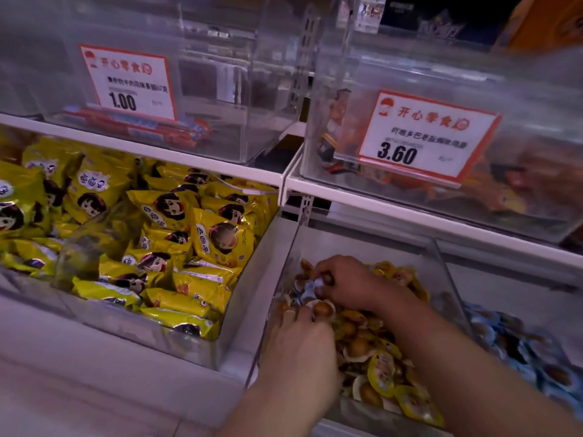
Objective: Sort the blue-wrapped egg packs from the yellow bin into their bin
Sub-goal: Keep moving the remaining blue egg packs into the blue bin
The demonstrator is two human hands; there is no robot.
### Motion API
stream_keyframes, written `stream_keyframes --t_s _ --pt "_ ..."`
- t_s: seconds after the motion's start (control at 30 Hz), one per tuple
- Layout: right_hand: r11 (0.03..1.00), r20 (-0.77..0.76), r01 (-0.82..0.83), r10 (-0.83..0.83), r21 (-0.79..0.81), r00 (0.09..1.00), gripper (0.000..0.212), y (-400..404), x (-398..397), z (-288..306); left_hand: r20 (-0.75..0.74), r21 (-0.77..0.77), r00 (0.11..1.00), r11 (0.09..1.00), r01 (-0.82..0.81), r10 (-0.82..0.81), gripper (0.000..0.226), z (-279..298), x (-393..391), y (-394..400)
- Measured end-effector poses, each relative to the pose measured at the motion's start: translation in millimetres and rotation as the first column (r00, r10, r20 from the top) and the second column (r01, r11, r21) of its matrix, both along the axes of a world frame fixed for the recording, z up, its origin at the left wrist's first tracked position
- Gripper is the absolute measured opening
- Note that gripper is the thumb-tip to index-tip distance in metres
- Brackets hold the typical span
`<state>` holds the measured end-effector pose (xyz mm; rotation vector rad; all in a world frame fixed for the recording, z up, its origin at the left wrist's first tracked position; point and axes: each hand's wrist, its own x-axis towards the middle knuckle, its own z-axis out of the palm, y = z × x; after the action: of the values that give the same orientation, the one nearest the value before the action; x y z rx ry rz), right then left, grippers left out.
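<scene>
Both hands are down in the clear bin of yellow-wrapped egg packs, at its far left corner. The right hand pinches a blue-wrapped egg pack between thumb and fingertips, with more blue wrapping lying just below it against the left wall. The left hand reaches in beside it, fingers curled down into the pile next to a bare brown egg pack; I cannot tell whether it holds anything.

The bin of blue packs stands just to the right, past the shared clear divider, so the destination is near.

The step in hand looks like gathering the stray blue packs from that corner. To do it well, the right hand should probably lift its pack straight up, clear of the yellow ones, so none ride along, then carry it over the divider and drop it well inside. The left hand would best hold back the yellow packs and expose the blue wrapping underneath. These slippery wrappers likely slide, so a firm pinch on the pack's body is safer than on a loose edge.
</scene>
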<state>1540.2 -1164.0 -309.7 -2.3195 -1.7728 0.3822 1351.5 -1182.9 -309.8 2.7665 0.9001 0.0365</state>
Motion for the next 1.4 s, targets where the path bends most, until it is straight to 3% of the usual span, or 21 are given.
stream_keyframes --t_s 0.07,0.17,0.23,0.3,0.37,0.43,0.5,0.53,0.6,0.67,0.7,0.73,0.8,0.87,0.9,0.97,1.03,1.13,1.27,1.33,1.4 --pt "0.995 -0.015 0.041 -0.04 0.088 0.999 0.024 -5 3 3 0.093 -0.007 0.996 1.0 -0.019 0.019 0.054 0 1 2" --pt "0.944 -0.16 0.147 -0.104 0.294 0.982 0.011 -17 9 19 0.334 -0.064 0.939 0.996 -0.057 0.075 0.041 0 -1 7" --pt "0.899 -0.318 0.249 -0.133 0.36 0.939 0.006 -27 9 33 0.516 -0.177 0.844 0.982 -0.062 0.147 0.033 -1 0 11" --pt "0.833 -0.566 0.406 -0.14 0.377 0.812 0.015 -41 2 43 0.652 -0.341 0.711 0.939 -0.038 0.265 0.029 -1 3 11" --pt "0.779 -0.804 0.543 -0.086 0.314 0.589 0.012 -59 -8 48 0.66 -0.608 0.566 0.794 0.016 0.494 0.022 5 8 8" --pt "0.807 -0.908 0.547 -0.034 0.222 0.418 0.009 -81 -22 48 0.52 -0.849 0.416 0.505 0.156 0.746 0.021 11 15 7" --pt "0.858 -0.935 0.482 -0.007 0.176 0.355 0.023 -100 -37 44 0.39 -0.908 0.412 0.271 0.319 0.824 0.023 18 21 4" --pt "0.869 -0.937 0.464 -0.001 0.172 0.35 0.027 -107 -45 42 0.405 -0.9 0.454 0.257 0.353 0.794 0.025 19 24 1" --pt "0.849 -0.904 0.485 -0.021 0.209 0.426 0.021 -118 -54 39 0.5 -0.865 0.521 0.371 0.337 0.692 0.016 17 28 -6" --pt "0.777 -0.853 0.57 -0.084 0.267 0.515 0.014 -124 -59 37 0.561 -0.826 0.493 0.494 0.273 0.666 0.021 12 31 -14" --pt "0.72 -0.856 0.636 -0.115 0.278 0.505 0.013 -126 -62 35 0.568 -0.821 0.445 0.511 0.253 0.692 0.026 11 33 -16" --pt "0.65 -0.891 0.716 -0.131 0.254 0.435 0.013 -129 -64 33 0.573 -0.819 0.385 0.526 0.229 0.723 0.028 10 35 -19" --pt "0.566 -0.993 0.821 -0.033 0.075 0.113 0.018 -133 -73 33 0.672 -0.733 0.308 0.663 0.15 0.673 0.025 11 36 -26" --pt "0.652 -0.954 0.746 0.12 -0.132 -0.274 0.034 -134 -84 41 0.817 -0.518 0.368 0.846 0.127 0.444 0.019 16 37 -39" --pt "0.694 -0.909 0.698 0.157 -0.177 -0.386 0.04 -135 -88 48 0.852 -0.39 0.43 0.91 0.139 0.3 0.021 17 39 -47" --pt "0.723 -0.863 0.666 0.205 -0.185 -0.462 0.043 -137 -88 57 0.843 -0.126 0.537 0.984 0.128 0.038 0.034 16 44 -58" --pt "0.727 -0.883 0.674 0.223 -0.131 -0.412 0.037 -141 -82 63 0.787 -0.029 0.615 0.993 0.114 -0.048 0.048 18 49 -61" --pt "0.67 -0.956 0.742 0.205 -0.02 -0.211 0.032 -154 -64 61 0.7 -0.035 0.708 0.986 0.162 -0.091 0.063 20 52 -57" --pt "0.554 -0.984 0.822 0.172 0.132 0.043 0.017 -183 -22 64 0.723 -0.186 0.682 0.919 0.347 -0.111 0.066 18 54 -62" --pt "0.443 -0.981 0.878 0.136 0.184 0.137 0.016 -200 10 67 0.728 -0.238 0.684 0.921 0.31 -0.042 0.061 18 55 -57" --pt "0.397 -0.961 0.891 -0.067 0.222 0.27 0.021 -217 47 64 0.676 -0.232 0.736 0.944 0.234 -0.017 0.058 16 56 -47"
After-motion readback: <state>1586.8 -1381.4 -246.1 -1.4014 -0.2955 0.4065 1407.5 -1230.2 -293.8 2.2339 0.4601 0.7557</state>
